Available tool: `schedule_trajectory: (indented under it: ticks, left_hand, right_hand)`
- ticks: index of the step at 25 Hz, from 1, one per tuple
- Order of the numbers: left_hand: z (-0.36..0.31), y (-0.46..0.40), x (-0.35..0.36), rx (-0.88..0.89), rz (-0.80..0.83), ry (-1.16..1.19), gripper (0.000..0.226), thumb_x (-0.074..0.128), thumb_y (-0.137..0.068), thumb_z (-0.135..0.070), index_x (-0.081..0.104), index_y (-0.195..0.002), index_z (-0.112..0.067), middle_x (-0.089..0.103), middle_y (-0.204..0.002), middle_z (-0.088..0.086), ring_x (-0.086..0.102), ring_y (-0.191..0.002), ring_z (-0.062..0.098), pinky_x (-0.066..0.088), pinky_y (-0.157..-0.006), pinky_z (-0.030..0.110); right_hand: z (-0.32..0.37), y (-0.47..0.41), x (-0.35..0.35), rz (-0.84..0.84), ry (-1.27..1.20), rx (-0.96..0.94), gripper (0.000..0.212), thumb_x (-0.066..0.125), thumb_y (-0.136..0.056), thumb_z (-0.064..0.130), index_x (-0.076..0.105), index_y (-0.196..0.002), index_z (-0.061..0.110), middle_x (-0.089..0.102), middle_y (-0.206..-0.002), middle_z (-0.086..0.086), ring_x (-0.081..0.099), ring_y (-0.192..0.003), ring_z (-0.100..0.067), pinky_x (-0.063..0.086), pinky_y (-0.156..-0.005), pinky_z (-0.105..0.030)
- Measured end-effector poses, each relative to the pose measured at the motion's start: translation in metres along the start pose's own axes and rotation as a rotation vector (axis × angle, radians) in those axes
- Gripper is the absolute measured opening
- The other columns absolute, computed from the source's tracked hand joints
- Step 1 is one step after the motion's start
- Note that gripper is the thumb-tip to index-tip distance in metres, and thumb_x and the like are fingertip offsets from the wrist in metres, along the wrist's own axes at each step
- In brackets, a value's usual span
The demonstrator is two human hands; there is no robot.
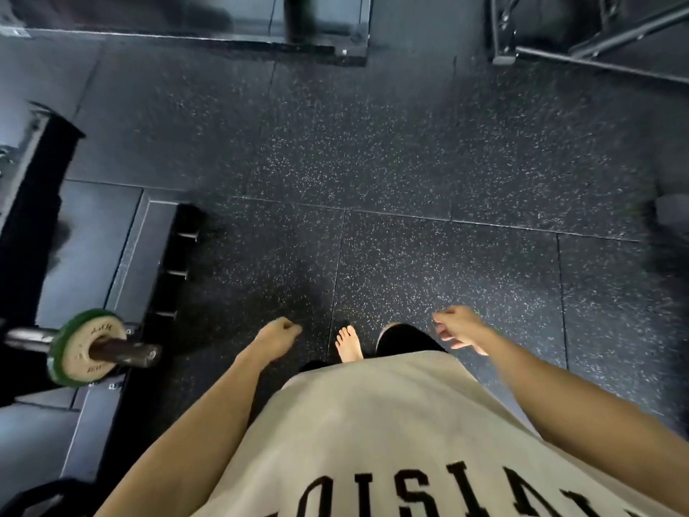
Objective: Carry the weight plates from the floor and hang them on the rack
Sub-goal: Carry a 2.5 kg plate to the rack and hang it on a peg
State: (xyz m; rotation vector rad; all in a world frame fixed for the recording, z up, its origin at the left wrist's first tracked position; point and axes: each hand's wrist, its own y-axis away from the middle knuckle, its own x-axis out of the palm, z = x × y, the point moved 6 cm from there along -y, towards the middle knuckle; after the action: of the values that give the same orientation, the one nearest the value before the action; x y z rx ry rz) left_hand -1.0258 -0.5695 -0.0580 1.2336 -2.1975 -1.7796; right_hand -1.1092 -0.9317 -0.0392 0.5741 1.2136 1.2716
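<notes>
A small green-rimmed weight plate (84, 348) with a tan face sits on the sleeve of a barbell (119, 353) at the lower left. My left hand (277, 335) hangs in front of my body with loosely curled fingers and holds nothing. My right hand (460, 328) is also empty, its fingers relaxed and slightly spread. Both hands are above the speckled rubber floor (373, 162). No loose plate lies on the floor in view.
A black rack base (149, 263) with short pegs runs along the left by a dark platform. Another platform edge (298, 42) lies at the top, and a black metal frame (596, 50) at the top right. My bare foot (348, 343) is on the floor.
</notes>
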Motion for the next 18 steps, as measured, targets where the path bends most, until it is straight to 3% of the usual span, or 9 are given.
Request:
schedule_trajectory:
  ticks: [5, 7, 10, 14, 18]
  left_hand:
    - [-0.099, -0.077, -0.077, 0.024, -0.017, 0.089, 0.020, 0.049, -0.101, -0.033, 0.059, -0.102, -0.015, 0.062, -0.090, 0.005, 0.057, -0.076, 0.018, 0.042, -0.064, 0.029]
    - [-0.131, -0.104, -0.101, 0.006, -0.028, 0.092, 0.020, 0.048, -0.101, -0.030, 0.058, -0.102, -0.013, 0.061, -0.090, 0.006, 0.056, -0.075, 0.018, 0.042, -0.062, 0.028]
    - [-0.158, -0.141, -0.138, -0.058, -0.062, 0.110, 0.021, 0.050, -0.101, -0.028, 0.060, -0.104, -0.010, 0.061, -0.091, 0.008, 0.057, -0.076, 0.022, 0.044, -0.064, 0.030]
    - [-0.191, -0.171, -0.197, -0.167, -0.192, 0.268, 0.029, 0.053, -0.100, -0.030, 0.063, -0.115, -0.007, 0.065, -0.112, 0.012, 0.062, -0.104, 0.032, 0.050, -0.087, 0.037]
    - [-0.187, -0.178, -0.242, -0.284, -0.236, 0.423, 0.027, 0.053, -0.099, -0.024, 0.063, -0.116, -0.006, 0.062, -0.110, 0.009, 0.058, -0.096, 0.024, 0.048, -0.078, 0.030]
  right_hand:
    - [0.100, -0.069, -0.039, -0.015, -0.006, 0.020, 0.017, 0.054, -0.097, 0.026, 0.058, -0.098, 0.010, 0.061, -0.087, -0.008, 0.057, -0.076, -0.021, 0.052, -0.078, -0.038]
    - [0.149, -0.103, -0.056, 0.004, 0.033, 0.012, 0.016, 0.054, -0.096, 0.026, 0.057, -0.095, 0.011, 0.059, -0.082, -0.008, 0.053, -0.067, -0.019, 0.051, -0.065, -0.030]
    - [0.227, -0.147, -0.080, 0.035, 0.121, -0.009, 0.013, 0.055, -0.096, 0.024, 0.055, -0.090, 0.012, 0.055, -0.073, -0.007, 0.045, -0.052, -0.015, 0.029, -0.041, -0.017]
    - [0.348, -0.198, -0.109, 0.086, 0.235, -0.051, 0.012, 0.055, -0.095, 0.020, 0.057, -0.089, 0.009, 0.054, -0.073, -0.010, 0.042, -0.051, -0.017, 0.028, -0.051, -0.021]
    - [0.473, -0.244, -0.107, 0.128, 0.417, -0.105, 0.015, 0.055, -0.097, 0.026, 0.056, -0.088, 0.014, 0.059, -0.076, -0.005, 0.048, -0.058, -0.015, 0.035, -0.051, -0.022]
